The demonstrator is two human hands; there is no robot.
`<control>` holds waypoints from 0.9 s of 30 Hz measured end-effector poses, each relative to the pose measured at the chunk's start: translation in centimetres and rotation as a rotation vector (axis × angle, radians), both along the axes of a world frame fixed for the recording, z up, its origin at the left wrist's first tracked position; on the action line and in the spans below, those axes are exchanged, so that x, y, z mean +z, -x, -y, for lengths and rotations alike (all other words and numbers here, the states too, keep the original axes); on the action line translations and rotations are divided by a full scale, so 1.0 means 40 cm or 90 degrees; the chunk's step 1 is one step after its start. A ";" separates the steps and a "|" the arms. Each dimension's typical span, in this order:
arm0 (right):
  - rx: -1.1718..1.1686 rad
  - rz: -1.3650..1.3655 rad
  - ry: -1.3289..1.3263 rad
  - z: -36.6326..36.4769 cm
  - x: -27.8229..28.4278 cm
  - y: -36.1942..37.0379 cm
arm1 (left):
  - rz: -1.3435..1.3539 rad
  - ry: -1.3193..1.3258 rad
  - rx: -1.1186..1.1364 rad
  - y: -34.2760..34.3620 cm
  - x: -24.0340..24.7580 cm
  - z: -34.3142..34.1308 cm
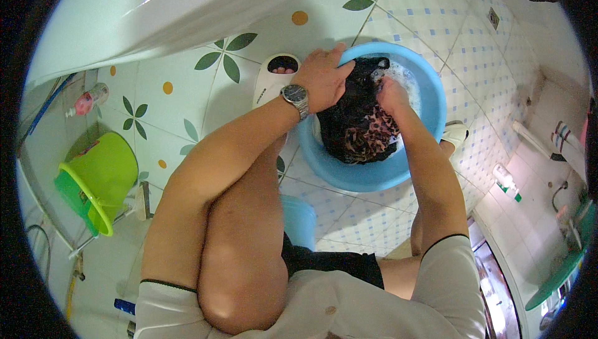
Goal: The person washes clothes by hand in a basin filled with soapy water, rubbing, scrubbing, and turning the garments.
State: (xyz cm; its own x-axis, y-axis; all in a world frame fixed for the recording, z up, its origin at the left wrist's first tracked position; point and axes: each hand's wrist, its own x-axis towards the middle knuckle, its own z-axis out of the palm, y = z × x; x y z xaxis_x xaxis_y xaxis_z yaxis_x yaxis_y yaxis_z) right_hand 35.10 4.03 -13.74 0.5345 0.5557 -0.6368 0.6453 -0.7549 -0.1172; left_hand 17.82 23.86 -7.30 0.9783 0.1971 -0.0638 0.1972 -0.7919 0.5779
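Observation:
A round light-blue basin [430, 136] stands on the tiled floor between my feet. Inside lies a wet black garment [339, 112] with a brown leopard-print part [367, 133], and white suds [408, 80] float along the basin's right side. My left hand [324, 79], with a metal-band watch [295, 97] on its wrist, grips the basin's upper-left rim, fingers on either side of it. Down in the basin my right hand [392, 95] is closed on the garment at the edge of the suds; its fingertips are hidden in cloth and foam.
The white side of a tub or similar fixture [187, 21] fills the upper left. A lime-green bucket [112, 174] is at the left, near a pink-and-clear bottle [90, 99]. A blue plastic object [299, 221] sits below the basin. At the right lies a white bottle [506, 179].

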 end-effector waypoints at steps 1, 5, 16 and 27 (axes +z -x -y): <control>-0.001 0.005 -0.010 0.000 0.000 0.003 | 0.023 -0.013 0.003 0.002 -0.004 0.001; -0.018 0.003 -0.055 0.003 0.007 0.004 | 0.062 -0.032 0.004 0.003 -0.018 0.003; -0.225 0.051 -0.165 0.114 0.084 0.246 | 0.070 0.001 0.007 -0.007 -0.009 -0.002; -0.139 -0.191 -0.306 0.209 0.397 0.208 | 0.070 0.032 0.021 0.006 -0.012 -0.010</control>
State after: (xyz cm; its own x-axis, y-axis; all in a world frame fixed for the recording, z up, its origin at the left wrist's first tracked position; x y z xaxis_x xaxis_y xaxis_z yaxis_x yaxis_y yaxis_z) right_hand 26.79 -4.35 2.14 0.5047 0.7164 -0.4817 0.3675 -0.6832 -0.6310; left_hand 17.57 24.28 -7.77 0.9730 0.2285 0.0329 0.1560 -0.7559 0.6359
